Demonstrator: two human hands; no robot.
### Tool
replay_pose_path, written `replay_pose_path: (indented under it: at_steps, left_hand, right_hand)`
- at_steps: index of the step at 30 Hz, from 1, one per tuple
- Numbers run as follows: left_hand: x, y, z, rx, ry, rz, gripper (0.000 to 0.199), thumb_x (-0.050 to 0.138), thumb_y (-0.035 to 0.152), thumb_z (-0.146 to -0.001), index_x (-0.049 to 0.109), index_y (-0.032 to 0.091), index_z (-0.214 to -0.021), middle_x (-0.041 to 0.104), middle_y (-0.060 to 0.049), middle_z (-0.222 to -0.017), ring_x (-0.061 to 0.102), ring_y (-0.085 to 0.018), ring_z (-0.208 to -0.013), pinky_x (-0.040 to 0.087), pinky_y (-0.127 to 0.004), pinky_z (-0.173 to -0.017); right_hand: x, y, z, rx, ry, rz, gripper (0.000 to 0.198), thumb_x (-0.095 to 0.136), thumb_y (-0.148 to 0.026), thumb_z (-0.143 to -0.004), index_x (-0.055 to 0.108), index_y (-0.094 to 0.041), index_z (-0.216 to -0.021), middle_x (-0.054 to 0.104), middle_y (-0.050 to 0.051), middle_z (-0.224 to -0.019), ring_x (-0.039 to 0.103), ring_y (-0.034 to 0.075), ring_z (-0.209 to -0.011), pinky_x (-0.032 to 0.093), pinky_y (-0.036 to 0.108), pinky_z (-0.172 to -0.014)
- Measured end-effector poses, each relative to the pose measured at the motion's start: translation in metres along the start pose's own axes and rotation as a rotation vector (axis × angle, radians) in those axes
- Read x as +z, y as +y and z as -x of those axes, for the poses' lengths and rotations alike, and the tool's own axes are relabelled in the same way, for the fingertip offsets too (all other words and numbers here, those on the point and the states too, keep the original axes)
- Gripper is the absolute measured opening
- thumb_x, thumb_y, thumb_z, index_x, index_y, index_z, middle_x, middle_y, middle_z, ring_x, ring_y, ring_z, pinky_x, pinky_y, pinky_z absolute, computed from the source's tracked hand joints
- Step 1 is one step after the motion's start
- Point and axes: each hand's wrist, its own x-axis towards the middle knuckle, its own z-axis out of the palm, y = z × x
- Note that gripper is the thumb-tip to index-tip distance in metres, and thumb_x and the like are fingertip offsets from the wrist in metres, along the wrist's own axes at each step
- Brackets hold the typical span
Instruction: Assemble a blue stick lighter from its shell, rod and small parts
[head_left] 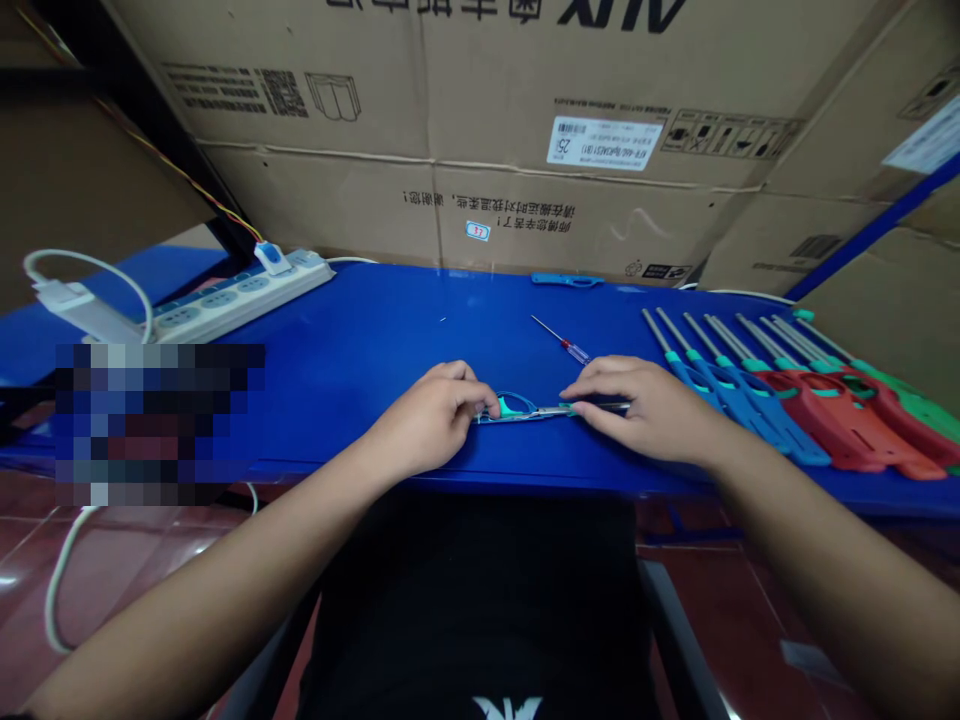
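Observation:
An opened long-neck lighter [517, 412] with a blue handle shell, a teal trigger and a metal tube lies near the table's front edge. My left hand [444, 415] is closed on its handle end, the fingertips pinching beside the trigger; the palm hides the rest of the handle. Thumb and fingers of my right hand [637, 405] are closed around the tube and its teal collar. Just beyond that hand lies a small screwdriver [574, 350] with a clear purplish handle and a red collar. Farther back, a loose blue handle shell [566, 280] rests against the cardboard.
Several long-neck lighters [780, 395] in blue, red, orange and green lie in a row at the right. A white power strip [225, 295] with plugs and cables stands at the left. Large cardboard [480, 110] walls the back of the blue table [352, 345]. A patch at left is pixelated.

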Motion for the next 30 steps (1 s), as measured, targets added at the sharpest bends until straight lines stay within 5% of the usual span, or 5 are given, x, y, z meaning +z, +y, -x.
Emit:
replay_pose_path:
  at_steps: [6,11,14,19,30]
  left_hand:
    - [-0.002,-0.001,0.001,-0.028,0.079,0.010,0.023,0.051,0.018,-0.093,0.068,0.022,-0.107,0.065,-0.006,-0.102,0.060,-0.020,-0.096,0.048,-0.038,-0.089]
    - [-0.006,-0.002,0.001,-0.037,0.127,0.019,0.023,0.051,0.026,-0.095,0.066,0.023,-0.112,0.066,-0.006,-0.104,0.061,-0.021,-0.096,0.049,-0.039,-0.090]
    - [-0.008,-0.003,0.002,-0.023,0.186,-0.009,0.026,0.046,0.031,-0.098,0.067,0.021,-0.109,0.067,-0.006,-0.104,0.061,-0.022,-0.099,0.047,-0.040,-0.091]
    - [-0.013,-0.009,0.008,-0.061,0.255,0.040,0.029,0.044,0.035,-0.100,0.069,0.022,-0.107,0.069,-0.004,-0.103,0.063,-0.020,-0.095,0.047,-0.035,-0.086]
    - [-0.046,-0.012,0.011,-0.033,0.434,-0.141,0.028,0.047,0.033,-0.098,0.070,0.018,-0.103,0.068,-0.006,-0.097,0.062,-0.021,-0.094,0.048,-0.036,-0.088]
  right_hand:
    - [-0.005,0.008,-0.015,0.011,0.030,0.091,0.026,0.054,-0.028,-0.093,0.074,-0.021,-0.108,0.073,0.007,-0.104,0.066,0.020,-0.097,0.050,0.035,-0.089]
    - [-0.027,0.062,-0.055,0.213,0.043,0.372,0.032,0.051,-0.029,-0.091,0.075,-0.018,-0.108,0.074,0.009,-0.110,0.067,0.024,-0.102,0.050,0.035,-0.091]
    - [-0.027,0.098,-0.085,0.392,-0.008,0.538,0.043,0.045,-0.028,-0.093,0.065,-0.017,-0.130,0.068,0.010,-0.128,0.064,0.025,-0.113,0.048,0.035,-0.098]
    - [-0.014,0.131,-0.121,0.444,-0.059,0.625,0.053,0.053,-0.033,-0.090,0.055,-0.014,-0.140,0.059,0.018,-0.139,0.055,0.035,-0.125,0.043,0.047,-0.103]
    - [-0.020,0.107,-0.135,0.362,-0.064,0.577,0.029,0.051,-0.027,-0.090,0.075,-0.017,-0.105,0.074,0.013,-0.111,0.066,0.027,-0.100,0.047,0.034,-0.081]
